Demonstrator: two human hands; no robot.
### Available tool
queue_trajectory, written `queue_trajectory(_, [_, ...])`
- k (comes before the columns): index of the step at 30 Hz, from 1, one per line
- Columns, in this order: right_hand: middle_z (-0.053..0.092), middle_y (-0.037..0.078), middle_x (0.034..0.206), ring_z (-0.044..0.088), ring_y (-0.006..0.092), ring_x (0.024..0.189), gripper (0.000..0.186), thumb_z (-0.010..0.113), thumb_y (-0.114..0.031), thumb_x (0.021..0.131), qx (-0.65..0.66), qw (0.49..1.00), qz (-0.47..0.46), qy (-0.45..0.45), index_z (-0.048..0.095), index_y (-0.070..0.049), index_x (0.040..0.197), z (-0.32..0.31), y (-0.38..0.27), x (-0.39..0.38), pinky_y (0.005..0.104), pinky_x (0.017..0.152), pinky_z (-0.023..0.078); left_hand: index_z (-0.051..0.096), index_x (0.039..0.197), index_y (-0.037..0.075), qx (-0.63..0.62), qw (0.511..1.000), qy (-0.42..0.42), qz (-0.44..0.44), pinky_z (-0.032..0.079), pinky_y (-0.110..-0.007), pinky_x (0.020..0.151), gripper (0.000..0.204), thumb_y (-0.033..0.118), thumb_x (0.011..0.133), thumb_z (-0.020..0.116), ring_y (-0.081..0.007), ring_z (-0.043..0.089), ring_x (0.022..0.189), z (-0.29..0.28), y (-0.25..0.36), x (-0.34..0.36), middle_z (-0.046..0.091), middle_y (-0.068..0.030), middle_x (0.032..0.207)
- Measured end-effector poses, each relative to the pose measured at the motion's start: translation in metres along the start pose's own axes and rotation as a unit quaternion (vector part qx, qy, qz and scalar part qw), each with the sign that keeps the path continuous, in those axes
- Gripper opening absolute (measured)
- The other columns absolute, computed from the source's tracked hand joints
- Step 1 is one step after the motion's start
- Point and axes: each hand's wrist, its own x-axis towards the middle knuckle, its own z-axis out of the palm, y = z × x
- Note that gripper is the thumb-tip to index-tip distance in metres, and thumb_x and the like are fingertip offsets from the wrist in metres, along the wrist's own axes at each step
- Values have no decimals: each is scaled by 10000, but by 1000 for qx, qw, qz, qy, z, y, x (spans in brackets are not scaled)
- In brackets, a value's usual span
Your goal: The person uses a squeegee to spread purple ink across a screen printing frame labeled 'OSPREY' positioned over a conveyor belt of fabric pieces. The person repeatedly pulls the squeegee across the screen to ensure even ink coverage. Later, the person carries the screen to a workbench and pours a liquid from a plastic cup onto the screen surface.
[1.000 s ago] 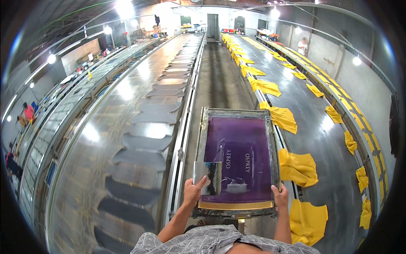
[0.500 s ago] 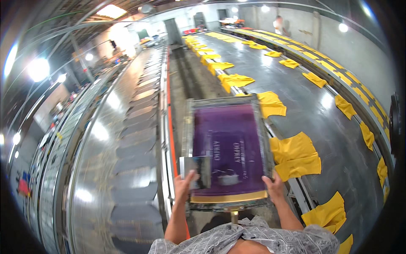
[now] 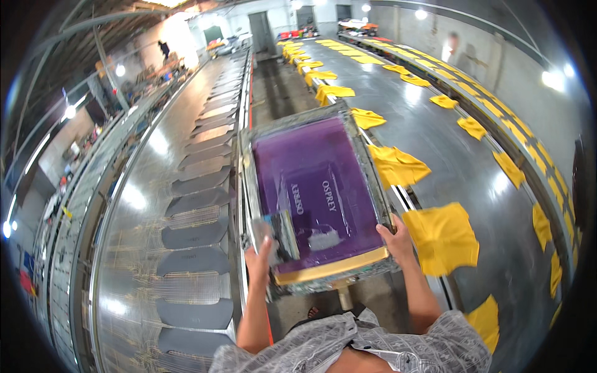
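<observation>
A purple-coated screen printing frame with white lettering is held out tilted in front of me, over the aisle. My left hand grips its left side together with a flat squeegee blade that lies over the screen's lower left. My right hand is closed on the frame's lower right edge. A yellow cloth piece spreads on the right table just beside my right hand. Dark grey shaped pieces lie in a row along the left table.
Long metal printing tables run away on both sides, the right ones bearing several more yellow pieces. The concrete aisle leads to a far door. A blurred person stands by the right wall. Rails and lamps hang overhead.
The frame, held by both hands with the squeegee, has risen and swung toward the left, now more tilted. My view has shifted, and my forearms are higher in the picture.
</observation>
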Motion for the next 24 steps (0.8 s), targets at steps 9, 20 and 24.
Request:
queue_trajectory(9, [655,66,1163,625,149,1053,508,761,-184,915,190,958,143,-163,550,20,1329,146,42,163,320,939,499,768,1009,-51,150,985,-64,53,512,-309,733,469,394,867,817,-120,636,800,15,-2,322,734,-60,885])
queue_trajectory(20, [712,162,1089,680,217,959,570,805,-388,877,-239,934,39,-264,623,35,1215,239,-12,547,358,794,533,742,868,-39,214,976,-15,-40,441,-331,600,523,476,838,827,-98,517,653,85,-35,600,623,-16,692])
queue_trajectory(24, [697,93,1263,659,191,1085,475,760,-57,872,-74,962,-218,-146,628,-10,1326,302,-117,737,357,954,518,737,859,-20,291,956,-38,-25,469,-374,626,523,496,825,817,-164,591,636,128,-30,741,639,-89,671])
